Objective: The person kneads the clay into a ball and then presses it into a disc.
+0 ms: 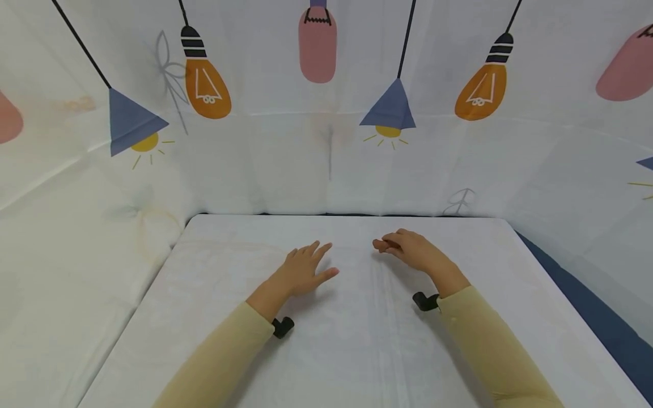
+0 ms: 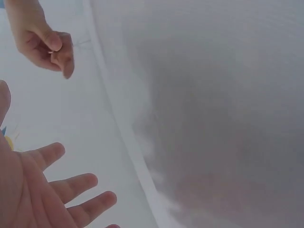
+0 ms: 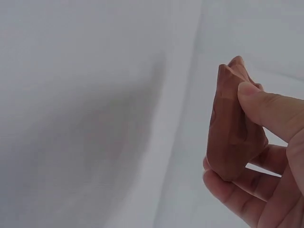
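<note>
Between thumb and fingers, my right hand [image 1: 415, 252] pinches a small reddish-brown faceted piece [image 3: 230, 128], smooth and rounded at its lower end and pointed at the top. Its exact kind I cannot tell. The right thumb [image 3: 266, 104] presses on its side, and other fingers support it from behind and below. In the head view the piece is held above the white table, and the palm side is hidden. To the left, my left hand [image 1: 301, 272] hovers over the table with fingers spread and holds nothing; the left wrist view shows its bare palm [image 2: 28, 194].
A white-covered table [image 1: 347, 351] lies under both hands. Behind it hangs a pale cloth [image 1: 265, 164] printed with lamps and bulbs. Each wrist carries a small black camera, at the left [image 1: 283, 327] and right [image 1: 425, 301]. Dark blue fabric [image 1: 586, 294] shows beyond the right edge.
</note>
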A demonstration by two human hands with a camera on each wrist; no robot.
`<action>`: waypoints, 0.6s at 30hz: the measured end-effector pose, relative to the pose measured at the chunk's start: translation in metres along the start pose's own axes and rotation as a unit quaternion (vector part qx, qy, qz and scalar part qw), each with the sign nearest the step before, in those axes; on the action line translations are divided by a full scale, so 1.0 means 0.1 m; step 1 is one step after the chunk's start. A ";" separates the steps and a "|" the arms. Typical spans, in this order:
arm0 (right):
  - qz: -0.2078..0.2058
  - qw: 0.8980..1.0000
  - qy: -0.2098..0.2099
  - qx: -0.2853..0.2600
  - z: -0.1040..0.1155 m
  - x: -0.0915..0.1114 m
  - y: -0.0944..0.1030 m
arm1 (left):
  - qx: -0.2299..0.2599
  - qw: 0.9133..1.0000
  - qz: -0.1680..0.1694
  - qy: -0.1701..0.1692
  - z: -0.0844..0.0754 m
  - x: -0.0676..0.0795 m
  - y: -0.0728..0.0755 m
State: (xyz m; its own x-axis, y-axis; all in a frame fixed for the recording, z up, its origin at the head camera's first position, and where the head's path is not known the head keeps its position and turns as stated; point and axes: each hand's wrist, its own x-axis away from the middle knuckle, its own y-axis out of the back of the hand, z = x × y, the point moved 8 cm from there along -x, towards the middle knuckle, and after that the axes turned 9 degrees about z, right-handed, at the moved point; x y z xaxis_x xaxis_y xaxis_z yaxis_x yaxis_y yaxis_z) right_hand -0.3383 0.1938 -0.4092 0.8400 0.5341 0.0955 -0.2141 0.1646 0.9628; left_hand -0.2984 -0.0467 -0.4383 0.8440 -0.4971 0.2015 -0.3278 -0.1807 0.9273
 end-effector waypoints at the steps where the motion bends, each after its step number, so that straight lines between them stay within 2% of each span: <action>1: -0.008 1.000 0.004 -0.003 0.03 0.02 0.05 | 0.006 1.000 -0.006 -0.003 -0.02 -0.01 0.02; 6: -0.033 0.999 0.009 -0.022 0.16 0.09 0.19 | 0.045 0.998 -0.028 -0.020 -0.14 -0.02 0.11; 12: -0.073 0.994 0.012 -0.082 0.33 0.17 0.30 | 0.084 0.995 -0.057 -0.023 -0.22 -0.06 0.17; 15: -0.099 0.988 0.032 -0.116 0.45 0.21 0.35 | 0.115 0.990 -0.078 -0.034 -0.26 -0.09 0.20; 18: -0.129 0.980 0.061 -0.140 0.59 0.24 0.37 | 0.157 0.981 -0.100 -0.050 -0.31 -0.09 0.25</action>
State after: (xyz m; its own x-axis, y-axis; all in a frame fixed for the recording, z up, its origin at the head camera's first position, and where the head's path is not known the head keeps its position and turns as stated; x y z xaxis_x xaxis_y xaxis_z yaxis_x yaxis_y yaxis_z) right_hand -0.2966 0.1644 -0.3560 0.8217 0.5377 -0.1891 -0.1454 0.5186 0.8426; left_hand -0.3009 -0.0202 -0.4071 0.8640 -0.5029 -0.0216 -0.2875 -0.5283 0.7989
